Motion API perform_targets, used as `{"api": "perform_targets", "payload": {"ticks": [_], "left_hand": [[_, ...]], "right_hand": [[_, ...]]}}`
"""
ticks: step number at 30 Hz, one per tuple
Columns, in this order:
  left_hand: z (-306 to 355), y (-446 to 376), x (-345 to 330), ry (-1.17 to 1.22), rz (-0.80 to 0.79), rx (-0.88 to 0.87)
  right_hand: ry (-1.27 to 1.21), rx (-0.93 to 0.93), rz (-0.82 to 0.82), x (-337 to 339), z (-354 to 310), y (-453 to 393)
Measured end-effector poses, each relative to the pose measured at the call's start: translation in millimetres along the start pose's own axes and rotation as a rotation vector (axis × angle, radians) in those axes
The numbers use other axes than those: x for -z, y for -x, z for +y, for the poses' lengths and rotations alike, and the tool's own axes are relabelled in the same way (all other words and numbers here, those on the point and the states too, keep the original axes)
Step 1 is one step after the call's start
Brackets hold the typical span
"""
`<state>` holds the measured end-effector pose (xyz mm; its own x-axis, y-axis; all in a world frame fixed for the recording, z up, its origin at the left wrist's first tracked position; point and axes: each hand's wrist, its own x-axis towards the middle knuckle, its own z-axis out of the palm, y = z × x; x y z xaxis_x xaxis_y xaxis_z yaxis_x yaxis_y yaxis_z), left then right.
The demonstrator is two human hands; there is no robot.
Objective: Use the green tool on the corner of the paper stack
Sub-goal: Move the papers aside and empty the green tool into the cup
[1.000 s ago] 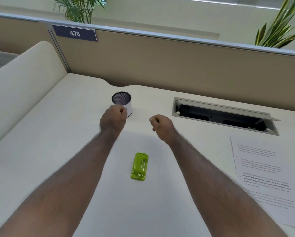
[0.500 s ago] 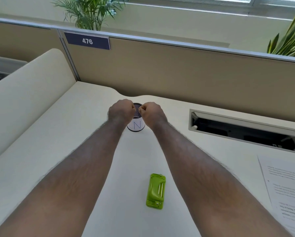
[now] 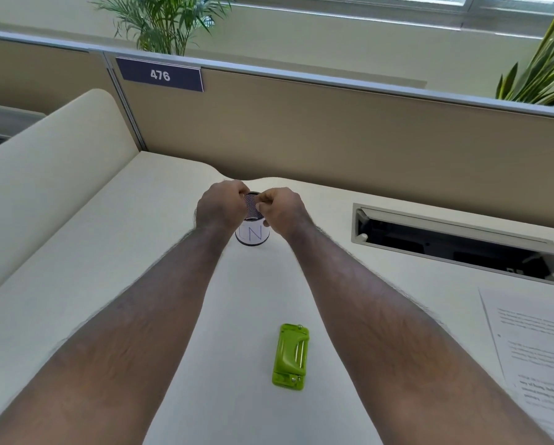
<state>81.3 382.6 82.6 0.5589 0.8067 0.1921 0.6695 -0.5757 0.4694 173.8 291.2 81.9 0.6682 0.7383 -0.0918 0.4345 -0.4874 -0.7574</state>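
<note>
A lime-green handheld tool (image 3: pixel 291 356) lies flat on the cream desk between my forearms, nearer the right one. The paper stack (image 3: pixel 536 348), printed sheets, rests at the desk's right side and is cut off by the frame edge. My left hand (image 3: pixel 219 208) and my right hand (image 3: pixel 282 211) are both curled into fists far from the tool. They press against opposite sides of the rim of a small mesh cup (image 3: pixel 253 234). Nothing shows inside either fist.
The cup has a white label with thin lines. An open cable hatch (image 3: pixel 455 245) is sunk into the desk at the right rear. A tan partition (image 3: pixel 333 130) closes the back, and a rounded cream side panel (image 3: pixel 44 175) rises at the left.
My right hand has moved left to the cup, so both fists now flank its rim. The view has tilted up, so tool and paper sit lower in the frame.
</note>
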Motion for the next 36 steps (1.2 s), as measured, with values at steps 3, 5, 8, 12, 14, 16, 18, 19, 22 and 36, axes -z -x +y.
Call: {"api": "perform_targets", "payload": {"ticks": [3, 5, 8, 12, 14, 16, 18, 19, 22, 36], "left_hand": [[-3.6, 17.3, -4.9, 0.101, 0.111, -0.060], [-5.0, 35.7, -12.1, 0.121, 0.140, -0.103], [-6.5, 65.9, -24.2, 0.103, 0.149, -0.147], [-11.5, 110.4, -40.5, 0.022, 0.063, -0.146], [-16.7, 135.5, -47.5, 0.008, 0.009, -0.119], [-26.1, 159.1, -52.8, -0.015, -0.047, -0.097], [-35.6, 181.9, -57.1, -0.088, -0.117, -0.064], [-40.5, 193.2, -59.6, -0.121, -0.151, -0.033], [-52.5, 225.2, -67.8, -0.173, -0.213, 0.034], [-55.0, 258.7, -77.3, -0.197, -0.195, 0.093]], "right_hand": [[-0.097, 0.018, 0.042, 9.1, 10.4, 9.8], [-0.123, 0.035, 0.064, 17.9, 20.1, 20.6], [-0.101, 0.054, 0.087, 31.0, 39.6, 39.2], [-0.049, 0.035, 0.141, 52.0, 80.1, 72.5], [0.001, -0.007, 0.173, 64.1, 106.2, 96.6], [0.033, -0.070, 0.207, 71.3, 132.3, 122.1], [0.051, -0.143, 0.232, 75.1, 157.6, 150.8], [0.075, -0.174, 0.241, 75.6, 169.3, 166.0], [0.188, -0.219, 0.229, 70.6, 199.1, 209.2], [0.558, -0.164, 0.137, 38.4, 207.8, 251.5]]}}
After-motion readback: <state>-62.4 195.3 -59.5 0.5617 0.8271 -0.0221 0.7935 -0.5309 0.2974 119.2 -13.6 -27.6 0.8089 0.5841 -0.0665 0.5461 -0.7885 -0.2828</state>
